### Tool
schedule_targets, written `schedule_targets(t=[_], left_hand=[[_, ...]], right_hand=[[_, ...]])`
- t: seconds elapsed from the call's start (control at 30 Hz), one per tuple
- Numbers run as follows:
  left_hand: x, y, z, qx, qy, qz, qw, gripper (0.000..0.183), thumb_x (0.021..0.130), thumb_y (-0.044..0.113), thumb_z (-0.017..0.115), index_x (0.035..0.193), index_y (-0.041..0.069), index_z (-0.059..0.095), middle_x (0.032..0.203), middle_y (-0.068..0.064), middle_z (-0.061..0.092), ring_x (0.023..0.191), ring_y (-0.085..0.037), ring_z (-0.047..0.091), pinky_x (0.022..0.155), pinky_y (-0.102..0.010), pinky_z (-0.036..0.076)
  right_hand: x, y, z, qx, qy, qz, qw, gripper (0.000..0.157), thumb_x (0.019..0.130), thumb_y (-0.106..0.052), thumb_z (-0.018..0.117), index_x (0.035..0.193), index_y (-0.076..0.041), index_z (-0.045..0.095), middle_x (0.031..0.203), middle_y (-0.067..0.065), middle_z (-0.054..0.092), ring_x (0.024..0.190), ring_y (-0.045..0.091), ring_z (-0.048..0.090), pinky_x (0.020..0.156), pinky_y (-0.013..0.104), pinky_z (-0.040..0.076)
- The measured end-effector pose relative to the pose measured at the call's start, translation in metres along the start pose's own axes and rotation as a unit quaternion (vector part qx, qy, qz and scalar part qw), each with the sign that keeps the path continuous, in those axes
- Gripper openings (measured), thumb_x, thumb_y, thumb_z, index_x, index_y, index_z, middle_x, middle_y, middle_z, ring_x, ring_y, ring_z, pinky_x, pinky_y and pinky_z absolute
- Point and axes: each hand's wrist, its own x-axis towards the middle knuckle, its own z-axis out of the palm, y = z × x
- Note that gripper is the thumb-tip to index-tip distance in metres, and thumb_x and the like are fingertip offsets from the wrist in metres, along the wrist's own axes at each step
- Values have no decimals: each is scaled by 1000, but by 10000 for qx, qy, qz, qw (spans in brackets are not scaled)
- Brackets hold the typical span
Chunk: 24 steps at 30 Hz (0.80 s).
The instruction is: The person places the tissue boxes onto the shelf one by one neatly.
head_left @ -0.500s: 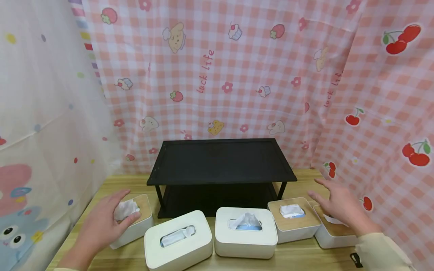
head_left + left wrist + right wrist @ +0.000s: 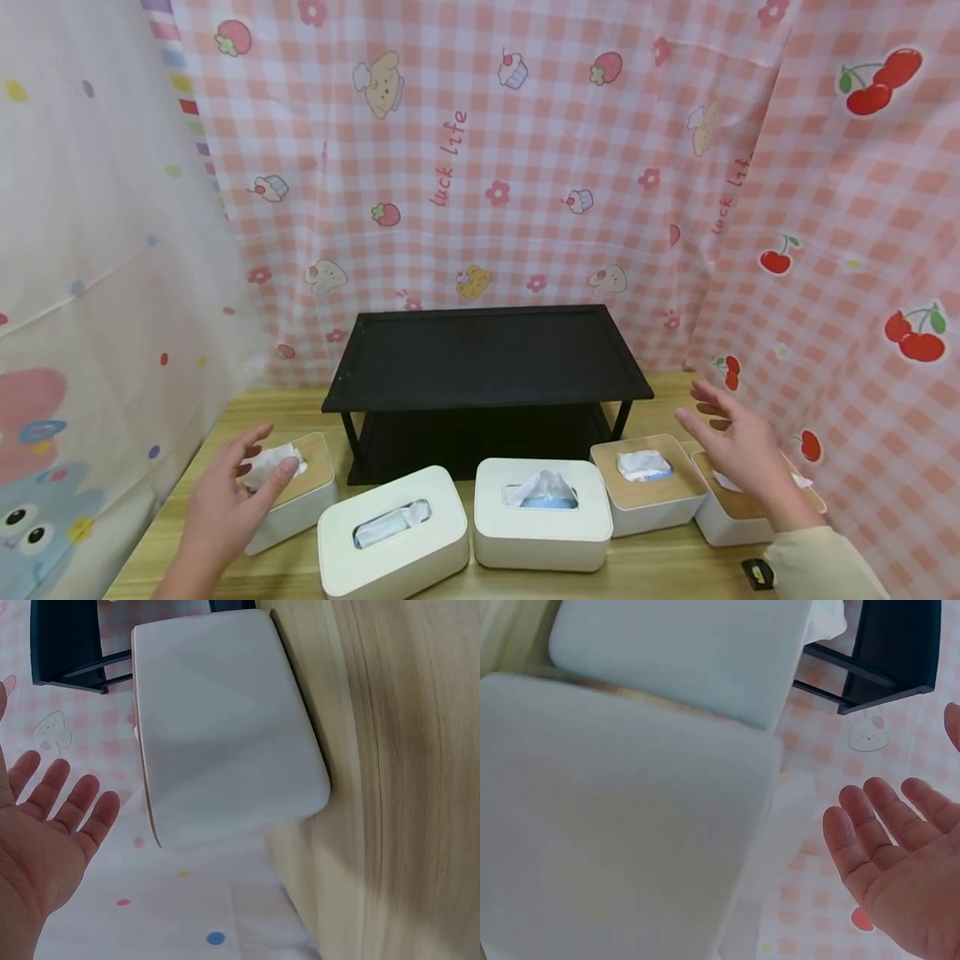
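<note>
My left hand [image 2: 228, 500] hovers over the left side of the far-left tissue box [image 2: 313, 467], its fingers spread and loosely bent, holding nothing. That box has a white body and a wooden lid, with tissue poking out; its white side [image 2: 225, 735] fills the middle of the left wrist view. My right hand [image 2: 738, 454] is raised above the far-right tissue box [image 2: 723, 529], also wood-lidded, and partly hides it. In the right wrist view its fingers [image 2: 885, 810] are relaxed and apart from the boxes. Beside it stands another wood-lidded tissue box [image 2: 652, 512].
Two all-white tissue boxes, one angled [image 2: 442, 496] and one straight [image 2: 543, 550], stand at the front centre. Behind them is a black two-tier rack [image 2: 487, 354] on the wooden table [image 2: 255, 404]. A small dark item [image 2: 757, 573] shows by the right sleeve.
Both hands have shifted and turned slightly; the left thumb has drawn back to the left. More of the far-right box and the small dark item shows. The boxes stay in place.
</note>
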Motion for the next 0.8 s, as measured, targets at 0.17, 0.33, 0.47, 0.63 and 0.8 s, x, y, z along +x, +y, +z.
schedule_targets(t=[0.17,0.33,0.47,0.63,0.8], left_hand=[[-1,0,3,-52,20,-124,9999,62,91,42,70,142,13,51,139,-12,56,117,-34,54,79,-32,52],[-4,0,8,-33,73,-129,9999,60,91,42,70,141,14,52,137,-12,58,112,-32,57,75,-21,50],[-7,-1,10,-125,217,-85,9997,58,90,39,71,139,14,54,134,-13,60,107,-31,59,74,-16,49],[-10,1,13,-265,373,20,9990,56,89,34,74,137,13,56,130,-12,62,104,-30,61,75,-6,45],[-13,4,16,-283,359,-2,9990,54,90,34,73,137,14,56,130,-11,62,104,-30,61,75,-9,48]], right_hand=[[-3,-4,0,182,-13,139,9997,63,96,-43,63,148,-14,45,139,15,60,116,35,62,80,5,46],[-7,-5,0,332,82,186,9992,63,96,-40,63,150,-15,43,140,14,59,112,16,64,79,2,44],[-10,-9,1,543,284,160,9980,62,96,-36,64,150,-16,43,137,16,60,106,-13,55,79,0,43],[-15,-11,3,608,448,180,9970,60,97,-35,64,151,-18,43,135,18,60,102,-18,52,79,0,43],[-17,-12,6,636,464,166,9968,60,97,-33,64,151,-18,43,135,18,60,102,-19,51,80,0,43]])
